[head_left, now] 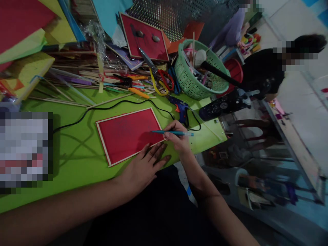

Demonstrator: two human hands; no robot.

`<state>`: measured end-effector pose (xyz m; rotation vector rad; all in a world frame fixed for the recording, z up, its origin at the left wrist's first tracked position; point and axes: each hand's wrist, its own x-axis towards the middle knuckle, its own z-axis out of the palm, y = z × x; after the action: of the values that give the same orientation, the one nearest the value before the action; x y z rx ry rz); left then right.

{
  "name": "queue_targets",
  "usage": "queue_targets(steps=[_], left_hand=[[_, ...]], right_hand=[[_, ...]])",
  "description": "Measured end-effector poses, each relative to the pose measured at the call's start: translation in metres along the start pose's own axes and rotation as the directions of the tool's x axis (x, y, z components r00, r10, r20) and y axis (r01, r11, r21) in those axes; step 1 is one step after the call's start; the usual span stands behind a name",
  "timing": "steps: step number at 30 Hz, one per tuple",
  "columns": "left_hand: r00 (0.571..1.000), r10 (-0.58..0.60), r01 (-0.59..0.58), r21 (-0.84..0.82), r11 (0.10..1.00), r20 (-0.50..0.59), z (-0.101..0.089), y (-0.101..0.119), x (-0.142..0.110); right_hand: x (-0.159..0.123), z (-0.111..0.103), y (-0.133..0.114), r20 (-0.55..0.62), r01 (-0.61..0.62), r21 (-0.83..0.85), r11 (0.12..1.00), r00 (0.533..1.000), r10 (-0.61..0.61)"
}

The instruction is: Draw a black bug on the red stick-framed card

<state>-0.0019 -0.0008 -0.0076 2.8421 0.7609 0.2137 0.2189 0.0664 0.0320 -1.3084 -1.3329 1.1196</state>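
Observation:
A red board [125, 136] edged with thin pale wooden strips lies flat on the green tabletop [77, 147]. My left hand [145, 164] is open, its fingers stretched out and resting by the board's near edge. At the board's right end, my right hand [178, 136] grips a teal pen [176, 132]. The pen is held nearly level, one end over the red surface; whether it touches cannot be made out. Just beyond my right hand lies a blue glue gun [181, 108], near a black cord [123, 101].
Scissors with yellow and red handles [160, 82], wooden sticks [84, 77] and papers crowd the back. A second framed red board [145, 37] leans there with two stone-like pieces. A green basket [200, 85] and dark bottle [222, 105] stand right. A person [266, 68] is farther right.

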Motion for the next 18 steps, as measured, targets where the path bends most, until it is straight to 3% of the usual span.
queue_targets(steps=[7,18], left_hand=[[1.0,0.002,-0.002,-0.016,1.0,-0.008,0.0018,-0.0004,-0.0013],[1.0,-0.005,0.005,-0.022,1.0,0.019,-0.0037,0.0007,0.0004]], right_hand=[[0.0019,0.0043,-0.0058,-0.038,0.007,-0.099,0.995,0.999,-0.011],[-0.0009,0.0071,-0.0065,-0.031,0.022,-0.116,0.993,0.999,-0.026]])
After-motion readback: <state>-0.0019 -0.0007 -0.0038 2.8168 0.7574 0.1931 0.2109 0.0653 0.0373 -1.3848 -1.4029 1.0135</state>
